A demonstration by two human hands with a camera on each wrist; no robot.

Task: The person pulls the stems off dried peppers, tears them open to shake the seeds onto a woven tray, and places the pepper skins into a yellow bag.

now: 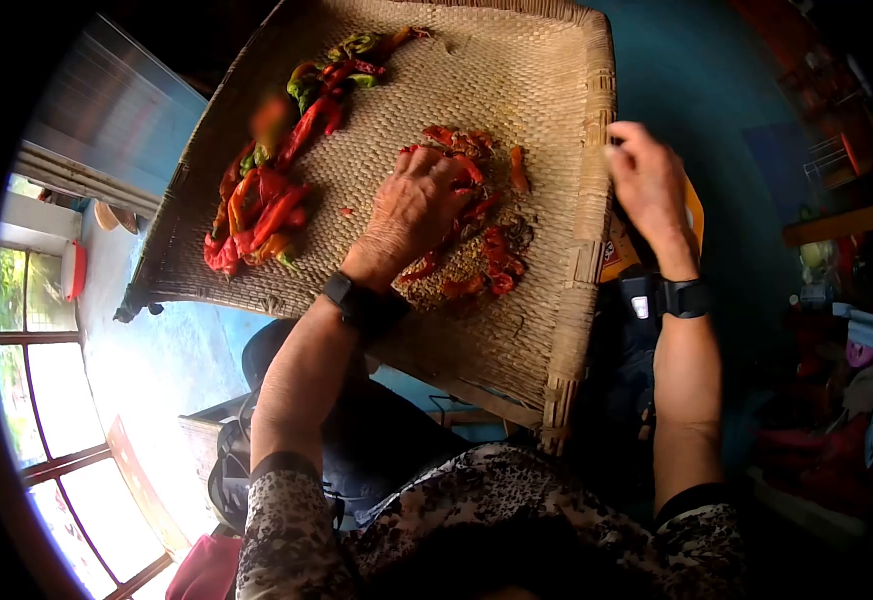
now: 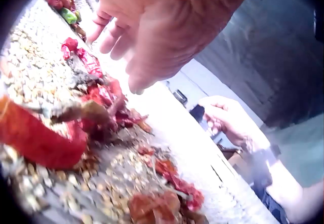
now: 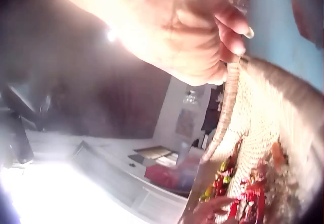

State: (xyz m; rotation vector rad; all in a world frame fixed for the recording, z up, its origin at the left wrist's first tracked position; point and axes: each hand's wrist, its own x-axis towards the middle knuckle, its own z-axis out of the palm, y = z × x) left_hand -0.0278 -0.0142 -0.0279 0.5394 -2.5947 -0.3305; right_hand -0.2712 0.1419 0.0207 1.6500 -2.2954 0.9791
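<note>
Tray [image 1: 527,85]: woven plant fibre by appearance; matt, coarse, ribbed.
Rim [image 1: 594,200]: bound in the same fibre; rough.
Whole peppers [image 1: 275,205]: smooth skin, glossy.
Pepper piece [image 2: 43,138]: wrinkled skin, slight sheen.
Seeds [image 2: 33,62]: loose, granular.
Sleeve [image 1: 285,525]: printed cloth, matt.
Wristband [image 1: 692,298]: black, matt.

We note a brown-framed window [image 1: 67,400] at left, mostly glaring white, greenery [image 1: 9,285] beyond. Daylight washes out the pale-blue surface [image 1: 152,275] beside it; wall or floor, we cannot tell. At right, a dim teal surface [image 1: 692,65].
</note>
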